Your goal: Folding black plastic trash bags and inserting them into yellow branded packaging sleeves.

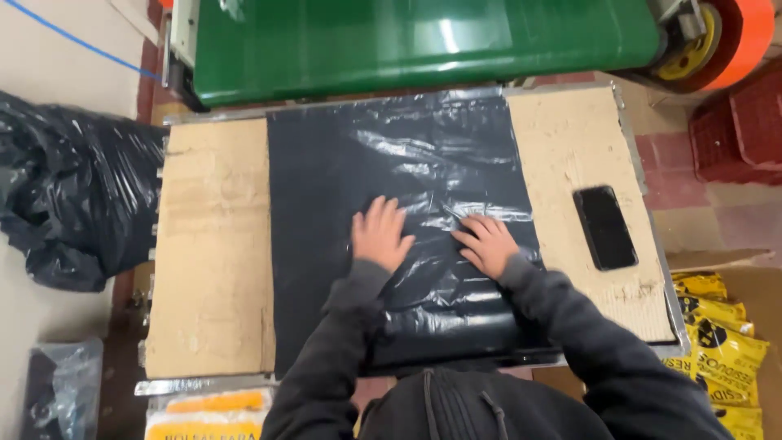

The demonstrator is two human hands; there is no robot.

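- Dark phone [604, 227], screen blank, lying flat at three o'clock.
- Yellow printed packets [721, 342] stacked at four o'clock.
- Yellow-and-white packets [208, 414] at seven o'clock.
- Clear plastic-wrapped bundle [61, 391] at eight o'clock.

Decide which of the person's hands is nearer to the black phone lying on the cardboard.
Right. The right hand rests on the black plastic bag just left of the phone; the left hand lies farther left on the bag.
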